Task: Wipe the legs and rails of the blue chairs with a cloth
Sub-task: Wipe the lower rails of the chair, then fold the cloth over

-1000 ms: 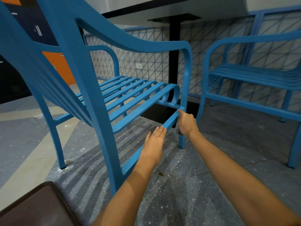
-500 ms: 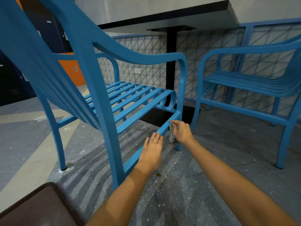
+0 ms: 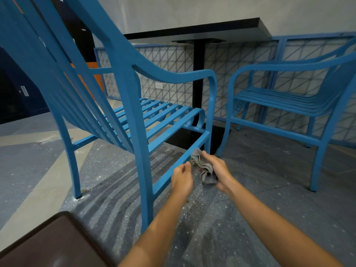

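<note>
A blue slatted metal chair [image 3: 134, 120] fills the left and middle of the head view. Its low side rail [image 3: 185, 157] runs from the rear leg to the front leg [image 3: 209, 135]. My right hand [image 3: 217, 170] is shut on a crumpled grey cloth [image 3: 204, 167], held just off the rail near the front leg. Close beside the cloth, my left hand [image 3: 182, 176] hovers over the rail with curled fingers that hold nothing. A second blue chair [image 3: 289, 105] stands to the right.
A black table [image 3: 194, 29] on a black pedestal [image 3: 198, 81] stands behind the chairs, before a blue lattice wall panel [image 3: 173, 68]. The speckled grey floor [image 3: 250, 199] is dusty. A dark brown surface [image 3: 48, 245] juts in at the bottom left.
My right hand has pulled back from the rail's front end and bunched the cloth in view. My left hand's fingers went from flat to curled. The view has drawn back and risen.
</note>
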Tool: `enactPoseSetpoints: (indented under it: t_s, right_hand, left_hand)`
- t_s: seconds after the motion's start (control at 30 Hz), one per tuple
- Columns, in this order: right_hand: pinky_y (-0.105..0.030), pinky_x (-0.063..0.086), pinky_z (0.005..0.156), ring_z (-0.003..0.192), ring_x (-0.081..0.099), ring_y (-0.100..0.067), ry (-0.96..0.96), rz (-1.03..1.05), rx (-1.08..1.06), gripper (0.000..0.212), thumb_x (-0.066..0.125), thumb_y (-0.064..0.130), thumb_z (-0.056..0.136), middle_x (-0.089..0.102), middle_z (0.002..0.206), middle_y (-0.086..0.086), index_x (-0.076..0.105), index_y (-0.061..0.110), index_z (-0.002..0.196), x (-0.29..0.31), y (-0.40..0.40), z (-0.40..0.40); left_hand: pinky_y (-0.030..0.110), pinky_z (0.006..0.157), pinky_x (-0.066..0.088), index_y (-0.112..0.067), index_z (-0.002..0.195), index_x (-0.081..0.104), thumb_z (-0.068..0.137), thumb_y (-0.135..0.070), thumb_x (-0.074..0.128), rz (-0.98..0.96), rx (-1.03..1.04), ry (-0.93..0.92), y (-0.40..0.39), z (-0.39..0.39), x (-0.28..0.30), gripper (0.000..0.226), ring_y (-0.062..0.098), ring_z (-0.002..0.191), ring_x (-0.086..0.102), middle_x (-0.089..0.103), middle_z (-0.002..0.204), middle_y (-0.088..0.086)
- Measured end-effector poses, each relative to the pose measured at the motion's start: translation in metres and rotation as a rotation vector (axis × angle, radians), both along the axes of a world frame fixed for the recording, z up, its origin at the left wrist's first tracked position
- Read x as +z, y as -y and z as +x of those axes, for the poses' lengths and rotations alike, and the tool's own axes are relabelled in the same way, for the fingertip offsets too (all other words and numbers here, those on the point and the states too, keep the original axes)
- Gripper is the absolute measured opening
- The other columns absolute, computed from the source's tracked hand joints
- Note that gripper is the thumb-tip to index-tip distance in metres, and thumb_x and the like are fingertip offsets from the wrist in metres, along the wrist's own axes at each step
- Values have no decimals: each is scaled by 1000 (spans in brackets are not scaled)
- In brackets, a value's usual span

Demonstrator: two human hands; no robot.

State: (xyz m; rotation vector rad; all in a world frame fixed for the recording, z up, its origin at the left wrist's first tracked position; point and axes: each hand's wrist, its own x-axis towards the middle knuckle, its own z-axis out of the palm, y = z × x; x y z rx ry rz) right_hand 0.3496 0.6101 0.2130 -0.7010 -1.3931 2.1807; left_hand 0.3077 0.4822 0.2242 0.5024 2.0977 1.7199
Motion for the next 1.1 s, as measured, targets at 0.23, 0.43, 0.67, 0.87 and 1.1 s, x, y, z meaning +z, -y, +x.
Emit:
enactPoseSetpoints:
  t_s: [0.23, 0.43, 0.67, 0.87, 1.1]
  right_hand:
    - [-37, 57, 76, 93, 67, -29, 58, 99, -67, 27, 46, 9, 92, 71, 104, -20, 73, 6, 98, 20, 44, 35]
    - [-41, 57, 84, 94, 70, -28, 89, -23, -72, 32, 64, 0, 83, 72, 103, -17, 66, 15, 112, 84, 64, 51]
    - [-32, 57, 76, 94, 69, -24, 307, -98, -6, 37, 75, -2, 72, 73, 101, -14, 71, 4, 109, 178, 73, 79]
    - [-36, 57, 72, 90, 69, -25, 426, -77, 44, 26, 83, 10, 64, 75, 95, -10, 77, 14, 89, 257, 98, 97]
    - [-35, 59, 71, 88, 73, -24, 443, -6, 137, 43, 88, 10, 59, 75, 98, -9, 73, 12, 99, 355, 139, 117]
  left_hand:
    - [46, 85, 57, -7, 107, 65, 92, -40, 59, 266, -99, 443, 11, 18, 23, 37, 28, 94, 70, 71, 104, 15]
    - [39, 78, 55, -12, 136, 45, 93, -22, 63, 253, -59, 497, 24, 36, 76, 48, 29, 105, 64, 62, 124, 15]
    - [42, 79, 57, -16, 88, 61, 94, -13, 60, 215, -61, 427, 51, 58, 164, 7, 26, 87, 68, 69, 95, 12]
    - [47, 79, 56, -12, 96, 61, 94, -17, 61, 171, -74, 458, 82, 66, 248, 5, 31, 93, 66, 69, 95, 10]
    - [43, 78, 57, -16, 92, 64, 95, -27, 59, 120, -128, 499, 136, 75, 345, 12, 26, 95, 66, 69, 100, 9]
